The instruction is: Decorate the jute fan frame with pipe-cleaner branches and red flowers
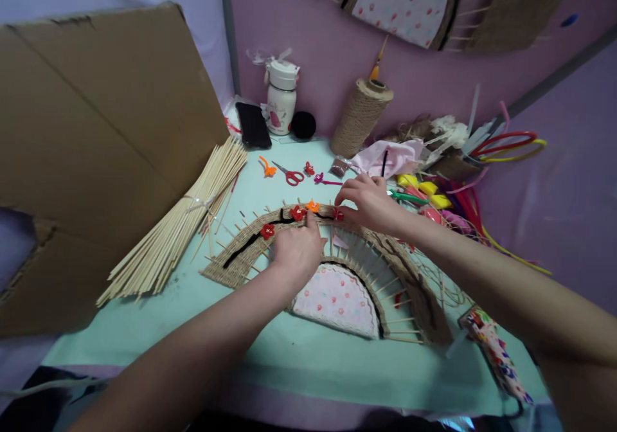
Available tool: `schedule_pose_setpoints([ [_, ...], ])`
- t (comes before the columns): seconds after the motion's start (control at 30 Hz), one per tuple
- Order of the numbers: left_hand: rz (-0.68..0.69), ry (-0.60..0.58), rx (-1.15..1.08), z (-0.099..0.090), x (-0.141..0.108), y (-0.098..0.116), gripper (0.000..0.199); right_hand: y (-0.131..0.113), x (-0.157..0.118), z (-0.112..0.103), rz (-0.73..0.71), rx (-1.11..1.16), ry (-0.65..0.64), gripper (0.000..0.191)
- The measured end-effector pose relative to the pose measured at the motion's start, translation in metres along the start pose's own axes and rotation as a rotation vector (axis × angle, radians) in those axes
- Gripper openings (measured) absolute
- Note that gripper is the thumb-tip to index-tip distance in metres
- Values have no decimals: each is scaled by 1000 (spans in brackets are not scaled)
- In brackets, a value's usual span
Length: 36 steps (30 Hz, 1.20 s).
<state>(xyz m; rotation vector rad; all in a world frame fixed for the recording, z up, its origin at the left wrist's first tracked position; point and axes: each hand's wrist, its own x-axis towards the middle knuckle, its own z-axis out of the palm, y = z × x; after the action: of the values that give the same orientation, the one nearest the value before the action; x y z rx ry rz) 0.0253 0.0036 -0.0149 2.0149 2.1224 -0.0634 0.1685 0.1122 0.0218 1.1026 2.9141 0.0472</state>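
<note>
A fan-shaped arch (245,252) of woven twine on thin sticks lies flat on the table, with a half-round dotted cloth panel (337,294) inside it. Red flowers (268,231) and an orange flower (313,206) sit along a black strip on its outer band. My left hand (296,252) rests over the arch, index finger stretched out against the orange flower, other fingers loosely bent, holding nothing. At the top of the band, my right hand (369,202) has its fingertips closed around a small red flower (338,214), partly covered by them.
Red-handled scissors (293,177) and loose pipe-cleaner flowers (268,170) lie behind the arch. A stick bundle (178,223) leans by cardboard (96,130) at left. Farther back stand a bottle (281,101), phone (253,125) and twine spool (360,118). A glue gun (496,355) lies right.
</note>
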Motion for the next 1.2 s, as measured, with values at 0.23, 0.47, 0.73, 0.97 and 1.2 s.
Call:
schedule_pose_setpoints([
  [0.23,53,-15,12,0,-1,0,62,-11,-27,11,-167,-235,27,24],
  [0.47,70,-42,-5,-4,1,-1,60,-20,-37,20,-169,-343,-17,27],
  [0.73,98,-39,-18,-7,-1,-2,60,-24,-36,21,-116,-326,-46,30],
  [0.97,95,-109,23,-14,3,4,58,-25,-37,24,-130,-342,1,28],
  [1.2,96,-106,30,-12,7,7,56,-28,-35,29,-88,-312,3,25],
])
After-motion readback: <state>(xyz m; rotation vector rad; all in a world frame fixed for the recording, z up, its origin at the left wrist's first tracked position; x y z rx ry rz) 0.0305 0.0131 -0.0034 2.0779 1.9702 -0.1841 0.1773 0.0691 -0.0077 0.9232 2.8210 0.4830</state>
